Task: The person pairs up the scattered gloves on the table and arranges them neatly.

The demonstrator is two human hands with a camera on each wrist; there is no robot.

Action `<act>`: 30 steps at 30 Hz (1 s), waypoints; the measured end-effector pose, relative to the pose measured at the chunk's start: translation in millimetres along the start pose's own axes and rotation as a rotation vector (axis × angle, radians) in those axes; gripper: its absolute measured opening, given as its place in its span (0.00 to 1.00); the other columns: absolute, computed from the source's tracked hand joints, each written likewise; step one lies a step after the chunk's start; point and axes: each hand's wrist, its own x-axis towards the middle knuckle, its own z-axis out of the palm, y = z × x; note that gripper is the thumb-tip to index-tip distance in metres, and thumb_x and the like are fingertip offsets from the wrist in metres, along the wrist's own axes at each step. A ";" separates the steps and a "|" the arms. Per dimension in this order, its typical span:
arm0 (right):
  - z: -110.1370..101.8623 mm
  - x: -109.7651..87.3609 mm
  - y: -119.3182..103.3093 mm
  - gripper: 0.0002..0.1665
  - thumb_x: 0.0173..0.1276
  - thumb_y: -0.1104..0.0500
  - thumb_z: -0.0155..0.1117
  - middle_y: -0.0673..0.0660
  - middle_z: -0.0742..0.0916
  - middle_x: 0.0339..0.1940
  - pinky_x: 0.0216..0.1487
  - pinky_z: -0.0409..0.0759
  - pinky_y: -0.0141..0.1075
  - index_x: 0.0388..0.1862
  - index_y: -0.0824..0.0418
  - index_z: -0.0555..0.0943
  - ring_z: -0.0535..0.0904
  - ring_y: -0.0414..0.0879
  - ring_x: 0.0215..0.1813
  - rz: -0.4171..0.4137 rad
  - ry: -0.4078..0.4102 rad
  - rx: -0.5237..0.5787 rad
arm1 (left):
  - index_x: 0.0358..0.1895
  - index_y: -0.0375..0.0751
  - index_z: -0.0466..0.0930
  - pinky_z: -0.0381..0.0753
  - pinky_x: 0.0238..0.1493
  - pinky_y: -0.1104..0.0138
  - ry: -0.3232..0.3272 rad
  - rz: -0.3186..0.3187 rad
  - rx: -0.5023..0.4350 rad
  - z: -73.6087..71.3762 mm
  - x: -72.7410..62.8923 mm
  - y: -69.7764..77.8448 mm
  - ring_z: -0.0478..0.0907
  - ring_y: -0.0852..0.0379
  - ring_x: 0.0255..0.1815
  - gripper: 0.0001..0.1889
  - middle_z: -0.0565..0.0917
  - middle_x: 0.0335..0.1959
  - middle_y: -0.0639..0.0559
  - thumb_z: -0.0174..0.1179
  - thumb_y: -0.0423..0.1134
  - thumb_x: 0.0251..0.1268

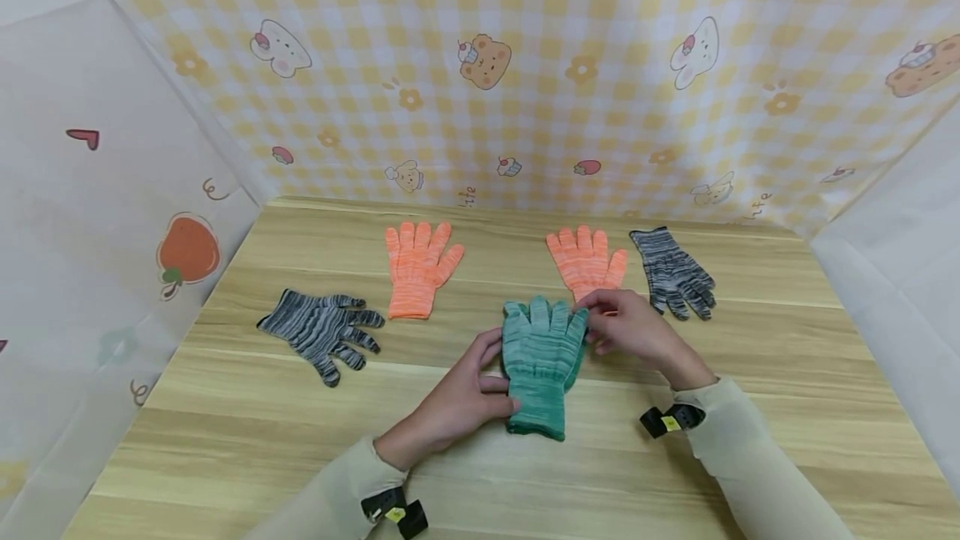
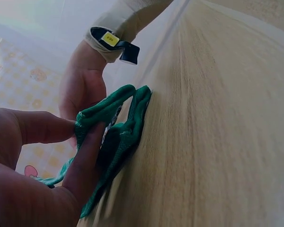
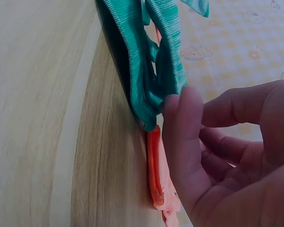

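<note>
Two green knit gloves point(image 1: 536, 365) lie one over the other near the middle of the table, fingers toward the back wall. In the left wrist view the upper glove point(image 2: 102, 111) stands apart from the lower glove point(image 2: 118, 146) at the cuff. My left hand point(image 1: 465, 394) pinches the upper one at its left side, thumb above and a finger in the gap. My right hand point(image 1: 633, 327) pinches at the upper glove's right fingertips; in the right wrist view the thumb point(image 3: 182, 142) meets the green fabric point(image 3: 168, 52), partly hiding it.
An orange glove point(image 1: 585, 265) lies just behind the green pair, its cuff partly hidden by my right hand. Another orange glove point(image 1: 420, 269) is at the back left. Grey-black striped gloves lie at left point(image 1: 322, 332) and right point(image 1: 675, 273). A checked cloth point(image 1: 525, 123) hangs behind the table.
</note>
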 end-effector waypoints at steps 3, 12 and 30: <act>-0.5 -0.7 1.2 0.17 0.83 0.68 0.54 0.63 0.87 0.41 0.36 0.90 0.41 0.62 0.74 0.84 0.84 0.51 0.38 -0.018 0.018 -0.046 | 0.89 0.38 0.50 0.88 0.55 0.59 -0.002 -0.003 0.001 0.3 -0.4 0.0 0.83 0.39 0.65 0.51 0.53 0.89 0.33 0.68 0.20 0.67; -2.0 1.7 6.8 0.14 0.80 0.69 0.57 0.55 0.82 0.27 0.27 0.76 0.36 0.55 0.69 0.87 0.76 0.47 0.25 -0.065 0.052 -0.185 | 0.90 0.37 0.49 0.89 0.55 0.58 0.004 -0.009 0.027 0.6 -1.0 -0.4 0.83 0.39 0.65 0.52 0.53 0.89 0.32 0.69 0.21 0.67; 2.1 1.7 5.1 0.09 0.76 0.68 0.63 0.55 0.86 0.31 0.27 0.82 0.38 0.50 0.67 0.87 0.82 0.45 0.26 -0.068 0.086 -0.294 | 0.91 0.39 0.47 0.88 0.56 0.59 0.025 -0.033 0.110 -0.2 -14.2 3.7 0.86 0.44 0.63 0.53 0.60 0.87 0.35 0.73 0.30 0.70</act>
